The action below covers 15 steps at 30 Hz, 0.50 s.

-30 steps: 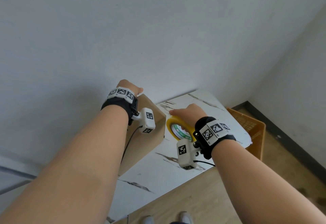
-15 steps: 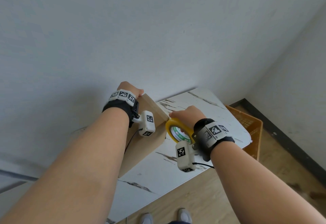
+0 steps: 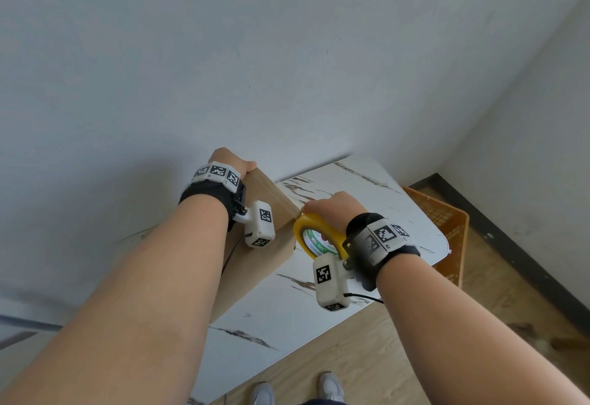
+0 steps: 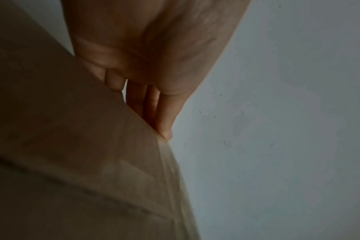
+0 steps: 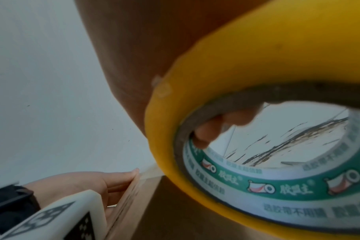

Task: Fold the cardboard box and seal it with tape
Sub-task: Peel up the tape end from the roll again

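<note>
A brown cardboard box (image 3: 255,264) stands tilted on the white marble-patterned table (image 3: 383,200), close to the wall. My left hand (image 3: 230,159) lies over the box's top far edge, its straight fingers (image 4: 162,113) pressed flat against the far side. My right hand (image 3: 335,206) grips a yellow tape roll (image 3: 314,237) with a green-printed core, fingers hooked through the hole (image 5: 222,126). The roll (image 5: 247,81) sits right against the box's upper right corner (image 3: 295,211). A clear strip of tape (image 4: 170,162) runs along the box edge below my left fingertips.
The grey wall (image 3: 287,53) rises directly behind the box. An orange plastic crate (image 3: 443,222) sits on the wooden floor beyond the table's right end. My shoes (image 3: 265,393) show at the bottom by the table's near edge.
My right hand has carried the tape roll up and left, from beside the box to its upper right corner. The left hand has stayed on the box's top edge.
</note>
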{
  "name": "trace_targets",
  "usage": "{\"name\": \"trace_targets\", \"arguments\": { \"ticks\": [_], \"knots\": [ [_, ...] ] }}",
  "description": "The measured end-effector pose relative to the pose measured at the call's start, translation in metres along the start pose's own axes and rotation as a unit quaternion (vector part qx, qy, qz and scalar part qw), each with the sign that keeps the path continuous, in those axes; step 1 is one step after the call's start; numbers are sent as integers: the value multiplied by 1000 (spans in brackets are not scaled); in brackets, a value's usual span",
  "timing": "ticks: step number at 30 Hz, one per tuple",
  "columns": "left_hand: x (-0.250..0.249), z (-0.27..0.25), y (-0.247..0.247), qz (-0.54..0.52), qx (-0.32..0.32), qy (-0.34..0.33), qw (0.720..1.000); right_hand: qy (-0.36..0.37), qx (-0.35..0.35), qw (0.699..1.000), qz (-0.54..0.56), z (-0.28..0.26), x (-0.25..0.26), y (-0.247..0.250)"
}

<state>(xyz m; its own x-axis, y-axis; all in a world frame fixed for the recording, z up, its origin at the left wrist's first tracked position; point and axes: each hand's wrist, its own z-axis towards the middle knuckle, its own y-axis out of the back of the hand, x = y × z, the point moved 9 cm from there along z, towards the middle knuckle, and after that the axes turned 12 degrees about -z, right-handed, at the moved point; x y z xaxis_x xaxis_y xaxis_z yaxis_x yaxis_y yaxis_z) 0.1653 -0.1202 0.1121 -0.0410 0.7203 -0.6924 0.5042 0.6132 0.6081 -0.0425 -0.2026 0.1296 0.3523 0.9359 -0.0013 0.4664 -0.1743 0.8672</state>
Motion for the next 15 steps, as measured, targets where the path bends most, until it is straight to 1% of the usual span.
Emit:
{"name": "trace_targets", "arguments": {
  "ticks": [3, 5, 6, 9, 10, 11, 12, 13, 15],
  "knots": [
    [-2, -7, -2, 38, 0, 13, 999, 3, -6, 1000, -5, 1, 1, -1],
    [-9, -13, -4, 55, 3, 8, 998, 2, -14, 1000, -7, 1, 2, 0],
    [-12, -14, -5, 60, 8, 4, 998, 3, -17, 1000, -7, 1, 1, -1],
    [-11, -18, -6, 53, 31, 18, 998, 1, -16, 1000, -8, 2, 0, -3],
    [-8, -15, -4, 70, 33, 26, 997, 0, -17, 1000, -12, 3, -1, -3],
    [-3, -14, 1, 77, 21, 31, 996, -2, -18, 1000, -13, 4, 0, -3],
    [-1, -12, 7, 83, -8, 25, 996, -3, -19, 1000, -15, 4, 0, -2],
    [-6, -13, 13, 78, -39, -8, 996, -5, -21, 1000, -10, 5, 0, -2],
    [-22, -15, 12, 86, -52, -95, 990, -13, -16, 1000, 14, 5, -2, -4]
  ]
}}
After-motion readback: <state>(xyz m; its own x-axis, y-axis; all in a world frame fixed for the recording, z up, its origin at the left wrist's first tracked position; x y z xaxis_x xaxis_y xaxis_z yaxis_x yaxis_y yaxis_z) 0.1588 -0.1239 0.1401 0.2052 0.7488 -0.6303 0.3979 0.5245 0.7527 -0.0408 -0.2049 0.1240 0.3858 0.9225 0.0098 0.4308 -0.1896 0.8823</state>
